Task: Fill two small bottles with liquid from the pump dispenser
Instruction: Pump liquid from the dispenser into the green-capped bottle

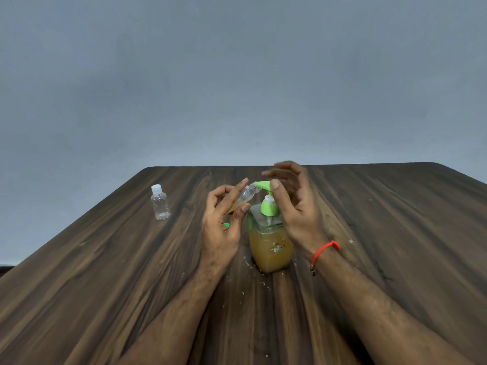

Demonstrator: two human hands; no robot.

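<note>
A: L hand (224,222)?
B: Pinched small bottle (243,197), tilted, mouth at pump dispenser (270,233) spout.
A: R hand (292,204)?
B: Fingers loose, thumb prob. touching pump head. Capped bottle (160,204) stood far left on table (105,285).

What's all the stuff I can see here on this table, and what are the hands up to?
pump dispenser: one, clear body with amber liquid, green pump head, standing mid-table between the hands.
tilted small bottle: one, clear, some amber liquid at its lower end, mouth held at the pump spout.
capped small bottle: one, clear with white cap, upright, far left, apart from the rest.
green piece: one, partly hidden behind the left hand; cannot tell what it is.
table: one, dark wood grain, with pale specks near the dispenser.
wall: grey, behind.
red thread: one, on the right wrist.
left hand: pinches the tilted bottle.
right hand: thumb at the pump head.
</note>
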